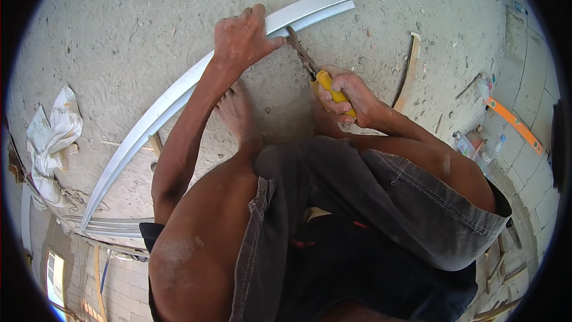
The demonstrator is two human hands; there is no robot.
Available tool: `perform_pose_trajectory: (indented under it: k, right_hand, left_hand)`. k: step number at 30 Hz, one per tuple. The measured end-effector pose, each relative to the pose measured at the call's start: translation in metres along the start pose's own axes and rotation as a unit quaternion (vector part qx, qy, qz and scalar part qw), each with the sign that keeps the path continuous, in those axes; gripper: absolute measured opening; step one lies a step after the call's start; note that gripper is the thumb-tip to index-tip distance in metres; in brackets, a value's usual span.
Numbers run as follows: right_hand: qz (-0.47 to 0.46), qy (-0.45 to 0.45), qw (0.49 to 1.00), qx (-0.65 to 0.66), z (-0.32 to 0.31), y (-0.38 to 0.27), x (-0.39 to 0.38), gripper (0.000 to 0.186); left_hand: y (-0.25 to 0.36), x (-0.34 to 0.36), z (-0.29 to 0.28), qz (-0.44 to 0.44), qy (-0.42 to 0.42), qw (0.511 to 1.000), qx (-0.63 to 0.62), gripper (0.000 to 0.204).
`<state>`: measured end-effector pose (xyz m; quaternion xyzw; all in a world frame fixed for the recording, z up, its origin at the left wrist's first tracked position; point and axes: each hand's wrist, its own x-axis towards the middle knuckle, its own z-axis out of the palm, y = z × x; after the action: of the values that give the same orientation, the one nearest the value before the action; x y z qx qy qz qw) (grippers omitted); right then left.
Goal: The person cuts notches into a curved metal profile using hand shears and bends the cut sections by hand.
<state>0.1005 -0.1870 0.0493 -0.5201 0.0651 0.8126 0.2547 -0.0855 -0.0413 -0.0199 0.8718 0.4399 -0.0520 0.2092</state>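
Observation:
A long silvery metal channel [156,106] runs from the lower left to the upper middle, low over the dusty floor. My left hand [243,37] is closed around it, a little short of its far end. In my right hand [347,94] are the yellow handles of a pair of tin snips [305,59]. The dark jaws of the snips meet the near edge of the channel, just right of my left thumb. How far the blades reach into the metal I cannot tell. My bare left foot [236,113] stands below my left wrist.
A white cloth or sack [58,137] lies at the left. Right of the snips is a wooden strip [410,71]. An orange spirit level [513,124] and plastic bottles [490,150] are by the right wall. More metal profiles [113,226] lie at the lower left.

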Motion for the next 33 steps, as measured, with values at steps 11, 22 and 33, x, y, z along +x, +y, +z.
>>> perform_pose_trajectory:
  k: [11,22,33]
  right_hand:
    - [-0.032,0.015,0.999,-0.016,0.0,0.008,0.009,0.026]
    - [-0.212,0.058,0.956,-0.193,0.008,-0.015,0.003,0.057]
    - [-0.33,0.139,0.848,-0.392,-0.015,-0.045,0.029,0.048]
  left_hand:
    - [-0.021,0.008,0.0,0.003,-0.255,0.959,-0.123,0.086]
    - [-0.031,0.033,-0.069,-0.016,-0.209,0.938,-0.274,0.097]
    - [-0.039,0.075,-0.071,0.021,-0.17,0.966,-0.192,0.113]
